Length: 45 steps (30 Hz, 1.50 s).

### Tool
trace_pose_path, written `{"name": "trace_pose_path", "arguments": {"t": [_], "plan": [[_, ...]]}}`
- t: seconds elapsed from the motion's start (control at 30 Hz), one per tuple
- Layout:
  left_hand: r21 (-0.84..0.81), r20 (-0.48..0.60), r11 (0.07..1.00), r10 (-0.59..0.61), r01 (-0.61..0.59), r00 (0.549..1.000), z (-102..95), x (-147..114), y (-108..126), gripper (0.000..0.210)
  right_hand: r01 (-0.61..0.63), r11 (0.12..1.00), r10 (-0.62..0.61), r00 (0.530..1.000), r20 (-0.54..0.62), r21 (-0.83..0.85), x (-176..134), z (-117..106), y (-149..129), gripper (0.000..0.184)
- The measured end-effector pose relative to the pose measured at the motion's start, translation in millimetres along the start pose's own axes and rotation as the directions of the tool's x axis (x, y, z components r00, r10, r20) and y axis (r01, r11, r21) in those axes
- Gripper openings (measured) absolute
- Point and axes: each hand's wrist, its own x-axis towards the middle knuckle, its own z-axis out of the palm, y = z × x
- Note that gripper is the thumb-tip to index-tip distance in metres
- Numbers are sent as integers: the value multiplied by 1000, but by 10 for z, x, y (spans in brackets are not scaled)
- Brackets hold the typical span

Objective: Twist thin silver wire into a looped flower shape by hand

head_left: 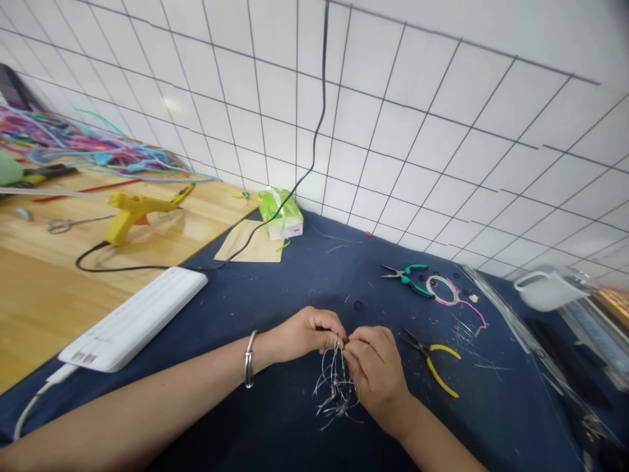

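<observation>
At far left, on the wooden worktop (29, 282), one heap of tangled coloured strands (98, 147) against the tiled wall (403, 157). Nearer, one pair of scissors (81, 223), one yellow glue gun (128, 213), then the worktop's slanting edge. Just along that edge, on the dark blue worktop (314, 275), one white power bank (137, 321) with one white plug (63, 373). Farther back, one brown sheet (265, 252) and one green tissue pack (289, 216) close to the wall, crossed by one black cable (322, 85).

At the near middle, one bundle of silvery wires (337, 387): top pinched by the left hand (299, 334), same spot gripped by the right hand (376, 373), loose ends hanging below, too tangled for counting. Between hands and wall — a broad stretch of dark blue, room for moving.

Rightward, two pairs of pliers: teal-handled pliers (407, 280) farther back, yellow-handled pliers (427, 352) near the right hand. Beside the teal pair, one whitish ring (429, 286). Toward the right edge, tighter room — clear strips (496, 308) and one white mug (550, 290).
</observation>
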Motion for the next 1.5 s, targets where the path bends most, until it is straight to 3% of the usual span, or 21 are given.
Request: {"name": "trace_pose_path", "arguments": {"t": [0.17,0.3,0.47,0.6,0.73,0.9,1.1,1.2,1.23,1.3,1.4,1.5], "plan": [[-8,51,1000,-25,26,998,-13,-11,21,14,-15,1000,15,999,-45,-5,7,7,2,12],[29,3,999,-30,29,1000,33,-10,58,11,26,999,-26,999,-36,-19,-6,5,25,12],[-176,-37,967,-191,181,981,119,-20,76,14,143,990,-143,990,-19,-14,-24,0,71,17],[-260,-22,942,-226,213,974,136,-34,68,13,24,985,-21,1000,-19,170,12,-8,61,14],[-168,-55,961,-233,221,971,136,-40,55,9,-122,935,107,992,64,333,66,-38,69,12],[19,-122,985,-167,171,978,152,-38,58,2,-221,880,197,975,100,420,97,-22,119,10],[46,-135,983,-172,179,976,146,-31,50,2,-382,800,323,924,206,463,113,-34,153,11],[59,-217,980,-172,189,961,134,-15,5,3,-409,826,395,911,121,388,126,-110,52,10],[68,-248,980,-164,186,955,133,-10,-11,4,-370,865,373,926,60,340,124,-133,-5,8],[89,-299,981,-139,172,944,139,-2,-34,4,-197,958,205,979,-15,206,107,-157,-128,15],[123,-348,982,-92,143,933,163,-4,-37,4,0,996,5,998,56,-90,67,-127,-246,20],[180,-375,972,-75,152,924,186,-18,-7,4,5,973,16,996,86,-233,46,-72,-221,18]]}}
